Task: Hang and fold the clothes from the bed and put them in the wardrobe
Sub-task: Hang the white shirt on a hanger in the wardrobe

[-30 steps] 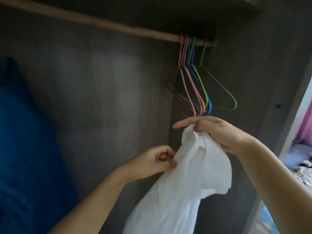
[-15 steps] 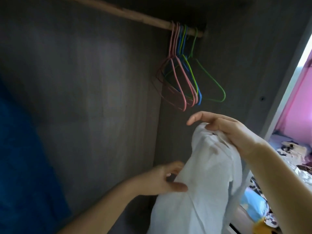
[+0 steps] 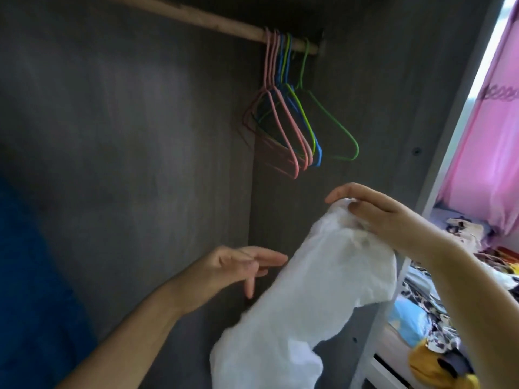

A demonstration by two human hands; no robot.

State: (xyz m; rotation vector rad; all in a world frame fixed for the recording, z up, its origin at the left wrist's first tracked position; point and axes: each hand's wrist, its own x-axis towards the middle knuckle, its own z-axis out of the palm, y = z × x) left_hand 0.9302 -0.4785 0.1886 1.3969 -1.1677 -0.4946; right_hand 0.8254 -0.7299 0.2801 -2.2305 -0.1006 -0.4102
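Right hand [image 3: 393, 217]: grips white garment [image 3: 303, 304] by its top.
Left hand [image 3: 238, 265]: fingers spread, empty.
Hangers [image 3: 297, 127]: all bare on rail [image 3: 196, 16].
Left: hanging, clothes on bed [image 3: 449, 318].

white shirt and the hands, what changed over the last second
The left hand let go of the white shirt and now hangs open beside it. The right hand still grips the shirt's top, a little further right. The hangers stay on the rail.
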